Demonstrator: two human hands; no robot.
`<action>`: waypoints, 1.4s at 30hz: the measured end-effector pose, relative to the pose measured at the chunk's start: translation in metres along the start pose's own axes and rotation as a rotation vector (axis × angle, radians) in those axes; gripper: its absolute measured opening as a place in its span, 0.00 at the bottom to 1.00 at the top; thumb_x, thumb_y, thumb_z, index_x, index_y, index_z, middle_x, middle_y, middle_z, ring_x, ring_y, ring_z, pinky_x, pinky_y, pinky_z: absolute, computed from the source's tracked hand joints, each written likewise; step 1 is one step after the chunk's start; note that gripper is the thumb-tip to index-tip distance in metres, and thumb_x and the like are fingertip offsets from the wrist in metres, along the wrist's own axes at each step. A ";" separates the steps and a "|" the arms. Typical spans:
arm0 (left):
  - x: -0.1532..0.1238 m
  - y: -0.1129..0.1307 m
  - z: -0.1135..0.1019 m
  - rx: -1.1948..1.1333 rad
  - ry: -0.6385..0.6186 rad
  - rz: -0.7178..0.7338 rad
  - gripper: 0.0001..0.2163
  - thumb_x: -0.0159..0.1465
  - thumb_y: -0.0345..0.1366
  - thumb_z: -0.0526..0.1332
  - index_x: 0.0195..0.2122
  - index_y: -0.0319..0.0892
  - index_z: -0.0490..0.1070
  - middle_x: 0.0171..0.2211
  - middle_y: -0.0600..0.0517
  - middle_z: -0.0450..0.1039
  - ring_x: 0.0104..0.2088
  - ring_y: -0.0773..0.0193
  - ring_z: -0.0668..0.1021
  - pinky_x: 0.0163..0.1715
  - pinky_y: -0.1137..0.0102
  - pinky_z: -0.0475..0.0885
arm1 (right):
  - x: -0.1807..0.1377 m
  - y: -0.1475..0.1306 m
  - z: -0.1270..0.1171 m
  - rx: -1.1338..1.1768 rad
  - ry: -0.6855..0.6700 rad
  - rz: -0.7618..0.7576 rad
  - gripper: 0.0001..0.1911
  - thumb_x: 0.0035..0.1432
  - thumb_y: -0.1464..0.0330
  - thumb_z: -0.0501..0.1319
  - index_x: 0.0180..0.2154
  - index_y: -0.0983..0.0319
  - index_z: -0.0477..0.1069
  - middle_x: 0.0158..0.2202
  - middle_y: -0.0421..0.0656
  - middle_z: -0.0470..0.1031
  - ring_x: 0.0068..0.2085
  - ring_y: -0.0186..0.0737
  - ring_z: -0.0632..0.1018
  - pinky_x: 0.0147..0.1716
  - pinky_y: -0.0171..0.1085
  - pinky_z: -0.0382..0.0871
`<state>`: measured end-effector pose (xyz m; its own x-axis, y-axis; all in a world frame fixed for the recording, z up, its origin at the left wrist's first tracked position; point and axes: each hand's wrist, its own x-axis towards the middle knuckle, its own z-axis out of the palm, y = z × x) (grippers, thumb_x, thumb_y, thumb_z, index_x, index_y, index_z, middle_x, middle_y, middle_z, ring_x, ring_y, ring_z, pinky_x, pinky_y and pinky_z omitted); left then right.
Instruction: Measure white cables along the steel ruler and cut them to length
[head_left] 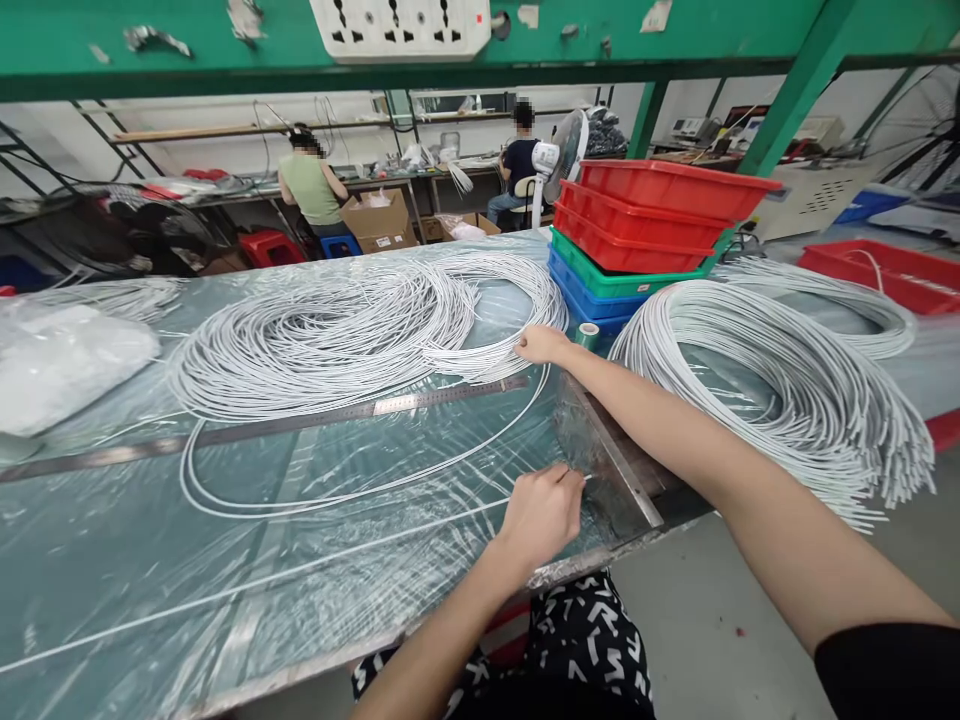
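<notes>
My left hand (544, 512) is closed in a pinch around a white cable (420, 527) near the bench's front edge. A short tip of that cable sticks out past the fingers, and its length trails away to the left. Farther back, my right hand (541, 344) rests at the right side of a coil of white cables (517, 275), its fingers pinched on a cable there. From that spot a loose cable loop (255, 513) curves down and left across the bench. A larger white cable bundle (300, 345) lies to the left of the coil.
A steel ruler (397, 404) and a metal bar (611, 455) lie on the film-covered bench (300, 640). Stacked red bins (637, 230), a tape roll (587, 334) and a big cable bundle (780, 370) stand at right. A plastic bag (67, 360) lies left. Two people sit behind.
</notes>
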<state>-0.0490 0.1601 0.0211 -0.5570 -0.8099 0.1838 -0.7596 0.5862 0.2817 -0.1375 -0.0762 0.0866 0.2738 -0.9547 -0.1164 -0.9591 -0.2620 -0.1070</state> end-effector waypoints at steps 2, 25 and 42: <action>0.002 -0.001 0.000 0.021 0.009 0.014 0.13 0.72 0.31 0.47 0.38 0.40 0.70 0.33 0.50 0.71 0.32 0.63 0.75 0.30 0.70 0.66 | 0.001 0.000 0.000 0.002 0.002 -0.001 0.19 0.64 0.61 0.54 0.46 0.63 0.77 0.44 0.49 0.78 0.46 0.45 0.77 0.42 0.35 0.69; 0.000 0.000 0.005 0.107 0.030 0.001 0.08 0.69 0.29 0.51 0.35 0.41 0.68 0.32 0.52 0.73 0.31 0.62 0.77 0.26 0.68 0.60 | -0.002 -0.010 0.000 0.034 -0.015 0.007 0.17 0.64 0.62 0.55 0.45 0.64 0.78 0.44 0.50 0.79 0.47 0.45 0.78 0.39 0.34 0.67; -0.004 -0.003 0.016 0.166 0.032 0.050 0.03 0.63 0.30 0.55 0.32 0.40 0.66 0.31 0.52 0.71 0.27 0.63 0.73 0.20 0.67 0.53 | 0.000 -0.010 0.012 0.031 -0.018 -0.052 0.17 0.64 0.63 0.54 0.34 0.62 0.78 0.34 0.47 0.78 0.37 0.41 0.77 0.28 0.34 0.58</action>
<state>-0.0504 0.1619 0.0047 -0.5861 -0.7785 0.2247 -0.7779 0.6182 0.1127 -0.1269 -0.0722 0.0758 0.3251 -0.9371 -0.1271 -0.9408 -0.3068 -0.1439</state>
